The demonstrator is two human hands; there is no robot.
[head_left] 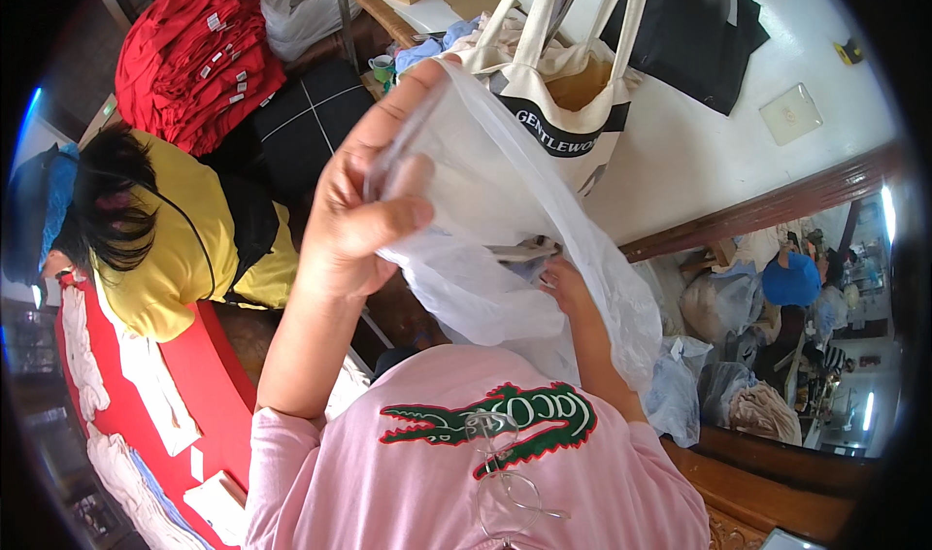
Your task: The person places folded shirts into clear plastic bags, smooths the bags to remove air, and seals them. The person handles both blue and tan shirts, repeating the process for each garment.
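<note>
From where I stand, the canvas tote bag [575,140] is the thing to go by. Just below it and toward the wearer's chest hangs a plastic bag [485,298], stretched between two hands, its long axis slanting from the tote's left side down to its lower right. The left hand [364,200], to the left of the tote, has the plastic's rim caught between thumb and fingers, the wrist raised. The right hand [561,283] is lower, straight below the tote, at the deeper part of the plastic, beside a pale-and-dark folded item [519,252]; whether its fingers grip that item I cannot tell. So the left hand is nearer the rim, the right nearer the folded item.

The plastic is thin, milky and crinkled, clear enough near the left hand to show fingers through it. The tote is thick matte cloth, cream with a dark band, its long handles standing up. Right of the tote hangs a flat black bag [689,45]; well to its left rises a soft, layered pile of red garments [184,55], and below those bends a co-worker in yellow [170,220]
</note>
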